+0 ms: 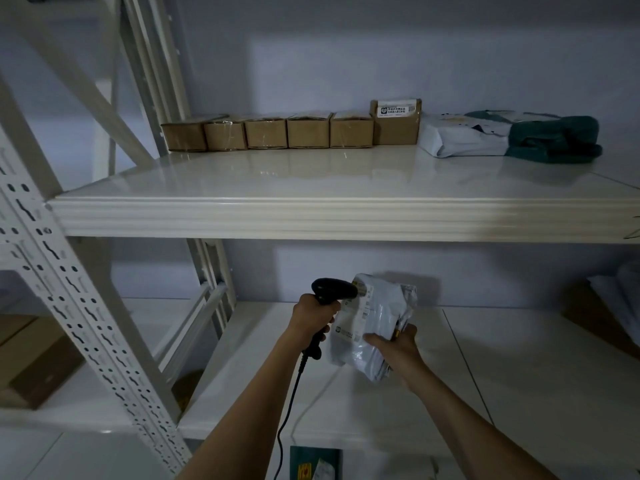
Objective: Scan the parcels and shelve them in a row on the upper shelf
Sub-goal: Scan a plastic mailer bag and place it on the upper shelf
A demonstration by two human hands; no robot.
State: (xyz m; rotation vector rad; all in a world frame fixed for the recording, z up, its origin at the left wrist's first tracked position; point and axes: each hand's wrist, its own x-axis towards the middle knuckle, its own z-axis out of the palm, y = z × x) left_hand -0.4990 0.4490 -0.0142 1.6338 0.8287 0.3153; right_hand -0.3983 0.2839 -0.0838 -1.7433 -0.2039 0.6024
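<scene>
Two hands shared the scan: left hand (313,318) gripped the scanner (330,292), right hand (394,344) clutched the parcel (374,323) (label tilted toward the scanner's head).

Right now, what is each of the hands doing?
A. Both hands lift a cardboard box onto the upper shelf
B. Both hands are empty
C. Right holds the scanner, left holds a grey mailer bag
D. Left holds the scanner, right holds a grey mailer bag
D: the left hand grips the black corded scanner, aimed at the label of the grey mailer bag, which the right hand holds from below.
</scene>
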